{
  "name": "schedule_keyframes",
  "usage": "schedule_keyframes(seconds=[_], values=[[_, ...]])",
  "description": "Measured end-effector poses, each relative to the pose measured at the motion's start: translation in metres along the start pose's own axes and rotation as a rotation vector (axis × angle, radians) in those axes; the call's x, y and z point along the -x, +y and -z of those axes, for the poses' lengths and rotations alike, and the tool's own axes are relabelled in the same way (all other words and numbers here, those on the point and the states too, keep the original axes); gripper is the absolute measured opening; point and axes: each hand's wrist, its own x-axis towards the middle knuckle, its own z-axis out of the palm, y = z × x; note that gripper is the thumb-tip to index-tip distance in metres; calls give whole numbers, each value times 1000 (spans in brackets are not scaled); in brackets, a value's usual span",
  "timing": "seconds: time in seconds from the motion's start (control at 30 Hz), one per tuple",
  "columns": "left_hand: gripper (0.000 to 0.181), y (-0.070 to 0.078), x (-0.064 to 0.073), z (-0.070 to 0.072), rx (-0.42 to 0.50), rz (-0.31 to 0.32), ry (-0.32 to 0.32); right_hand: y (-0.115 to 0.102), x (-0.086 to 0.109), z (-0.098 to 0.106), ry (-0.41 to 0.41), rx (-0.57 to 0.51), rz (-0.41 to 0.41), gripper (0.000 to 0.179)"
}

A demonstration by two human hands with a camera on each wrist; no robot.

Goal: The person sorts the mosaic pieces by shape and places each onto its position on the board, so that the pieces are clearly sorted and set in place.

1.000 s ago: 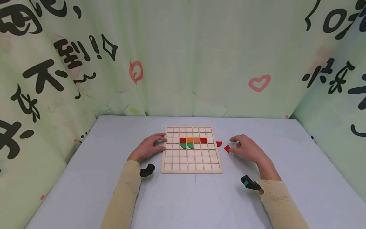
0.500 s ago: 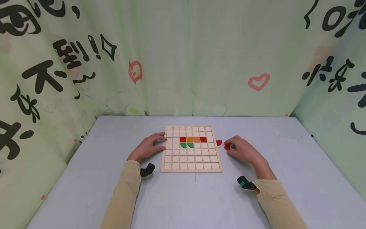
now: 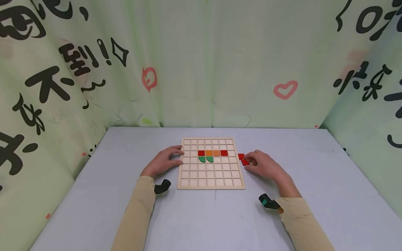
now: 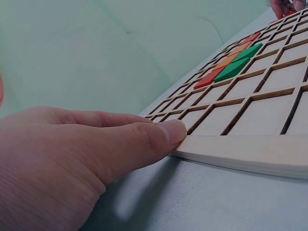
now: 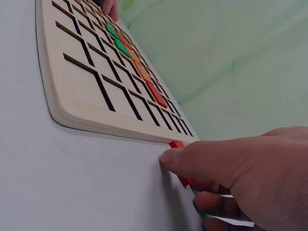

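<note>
A wooden grid board (image 3: 211,187) lies flat on the table. My left hand (image 3: 163,161) rests at its left edge, thumb and fingers spread and fairly straight; in the left wrist view the thumb touches the rim. My right hand (image 3: 263,164), just off the board's right side, pinches a small flat red piece (image 3: 245,162) between thumb and fingers, low over the table. Another red piece (image 3: 240,156) lies against the right rim, partly covered by the fingertips. In the right wrist view, the thumb hides part of the red pieces.
One row of the grid holds a red square (image 3: 201,153), two orange squares (image 3: 212,153) and another red square (image 3: 224,153). Below sit two green quarter-round pieces (image 3: 205,159). A pale printed curtain (image 3: 245,62) surrounds the white table (image 3: 213,223).
My right hand has moved left, closed its fingers on the red piece and brought it next to the other red one by the board. The left hand and board have stayed put.
</note>
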Motion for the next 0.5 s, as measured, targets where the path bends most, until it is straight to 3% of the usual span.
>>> schedule_keyframes(seconds=[0.5], values=[[39, 0, 1, 0, 5, 7, -2, -2, -2, -5, 11, -56, 59, 20]])
